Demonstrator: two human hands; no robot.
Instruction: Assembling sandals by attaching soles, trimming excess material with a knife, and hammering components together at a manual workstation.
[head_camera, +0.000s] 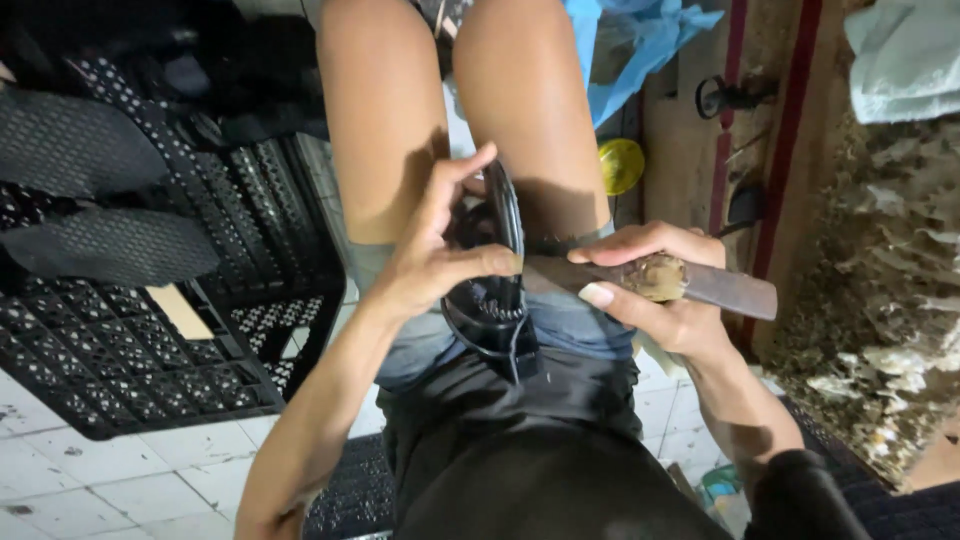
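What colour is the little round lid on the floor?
Yellow lid, seen best in the head view.

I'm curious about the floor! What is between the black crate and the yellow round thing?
In the head view, the person's two bare legs lie between the black crate and the yellow round thing, above the left hand holding a black sole piece.

White tiled floor (120, 480), black plastic crates (130, 340) at left, wooden boards (690, 150) and blue sheet (640, 40) beyond
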